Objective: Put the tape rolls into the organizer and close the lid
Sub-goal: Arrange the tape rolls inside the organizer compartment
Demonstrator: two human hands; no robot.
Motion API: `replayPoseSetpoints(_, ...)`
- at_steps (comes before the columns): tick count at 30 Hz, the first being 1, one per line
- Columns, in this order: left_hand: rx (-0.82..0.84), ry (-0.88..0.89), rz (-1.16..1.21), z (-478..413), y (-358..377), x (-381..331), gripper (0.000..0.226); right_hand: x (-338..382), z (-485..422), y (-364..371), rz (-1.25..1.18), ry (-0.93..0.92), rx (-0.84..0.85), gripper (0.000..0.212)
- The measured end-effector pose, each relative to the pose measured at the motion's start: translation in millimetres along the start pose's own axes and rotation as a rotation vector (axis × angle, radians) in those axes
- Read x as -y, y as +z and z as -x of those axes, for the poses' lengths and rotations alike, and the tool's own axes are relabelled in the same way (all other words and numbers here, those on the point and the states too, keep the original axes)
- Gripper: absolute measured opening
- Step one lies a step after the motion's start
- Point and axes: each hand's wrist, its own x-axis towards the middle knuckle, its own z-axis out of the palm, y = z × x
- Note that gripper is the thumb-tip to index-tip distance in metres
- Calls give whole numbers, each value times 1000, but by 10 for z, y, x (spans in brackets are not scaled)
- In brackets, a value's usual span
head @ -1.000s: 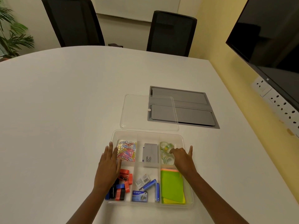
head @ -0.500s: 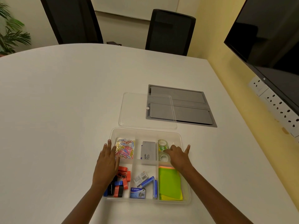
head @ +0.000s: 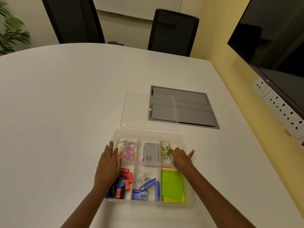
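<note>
The clear plastic organizer (head: 148, 132) lies on the white table in front of me with no lid on it. Its far right compartment holds two clear tape rolls: one (head: 165, 146) with green print at the back, another (head: 165, 159) nearer to me. My right hand (head: 181, 159) rests over that compartment, fingertips touching the rolls, thumb spread out past the right rim. My left hand (head: 107, 163) lies flat and open on the organizer's left edge. The transparent lid (head: 136, 112) sits flat on the table just behind the organizer.
Other compartments hold coloured paper clips (head: 127, 149), a grey box (head: 151, 154), binder clips (head: 122, 185), staple boxes (head: 144, 185) and green sticky notes (head: 171, 185). A grey cable hatch (head: 194, 111) is set into the table behind the lid. Two black chairs stand at the far edge; a screen hangs on the right.
My right hand has slid slightly back and left over the tape compartment. The left hand stays on the organizer's left edge. The view has shifted a little.
</note>
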Motion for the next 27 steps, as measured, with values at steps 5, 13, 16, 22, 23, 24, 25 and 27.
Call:
replayPoseSetpoints(5,3,7,-9,5,-1,-6,57,-77,-32,-26,-8,-24,23,50)
replayPoseSetpoints(13,-6,10,39,-11,22,-9,51,-79,-4,-56,263,-94,-63,34)
replayPoseSetpoints(16,0,-4,65,-15,29,-27,55,-140,-4,-73,359,-113,-5,25)
replayPoseSetpoints(22,1,0,80,-17,39,-25,57,-217,100,-39,219,-86,-51,29)
replayPoseSetpoints(23,2,0,82,-19,42,-23,57,-196,114,-39,184,-67,-47,34)
replayPoseSetpoints(24,2,0,81,-17,41,-19,57,-166,126,-34,146,-47,-31,38)
replayPoseSetpoints(25,1,1,78,-16,41,-15,57,-133,132,-18,108,-28,-7,40)
replayPoseSetpoints(27,-2,4,71,-14,42,-6,57,-80,123,26,32,-6,38,43)
